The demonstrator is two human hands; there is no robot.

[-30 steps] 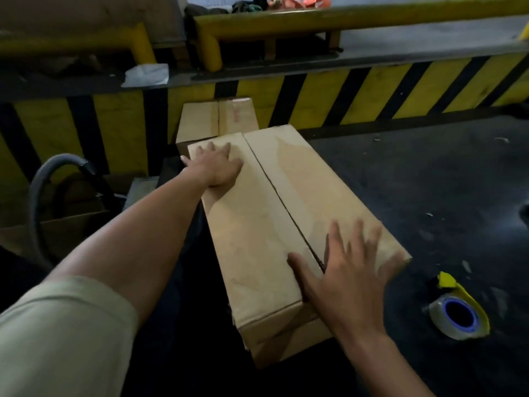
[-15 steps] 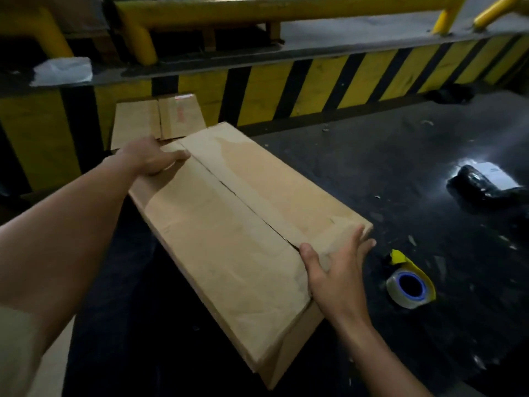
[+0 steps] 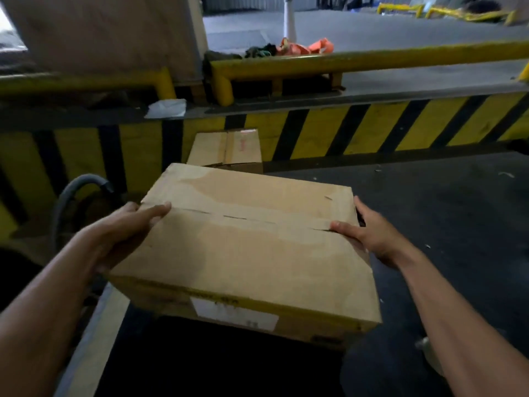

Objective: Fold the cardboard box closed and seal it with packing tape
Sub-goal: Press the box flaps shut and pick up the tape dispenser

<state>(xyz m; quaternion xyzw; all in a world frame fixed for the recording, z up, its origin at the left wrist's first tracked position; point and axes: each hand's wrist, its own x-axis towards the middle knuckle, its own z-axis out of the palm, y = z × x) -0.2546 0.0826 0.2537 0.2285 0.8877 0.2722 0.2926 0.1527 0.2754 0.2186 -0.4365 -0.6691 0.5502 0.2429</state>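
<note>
A brown cardboard box (image 3: 246,253) lies in front of me with its two top flaps folded down, their seam running left to right. A white label shows on its near side. My left hand (image 3: 126,230) grips the box's left end, thumb on top by the seam. My right hand (image 3: 369,233) grips the right end, thumb on the seam. A pale rounded object, perhaps the tape roll (image 3: 429,356), peeks out behind my right forearm at the lower right; I cannot tell for sure.
A second smaller cardboard box (image 3: 229,147) stands behind, against the yellow-and-black striped kerb (image 3: 372,130). A grey hose (image 3: 74,196) arcs at the left. Yellow rails (image 3: 343,60) and a white scrap (image 3: 167,108) sit on the ledge above. Dark floor (image 3: 443,202) spreads to the right.
The box has been turned so its seam now runs across me instead of away. Both hands moved from lying on the top to gripping the two ends. The tape roll slipped behind my right arm.
</note>
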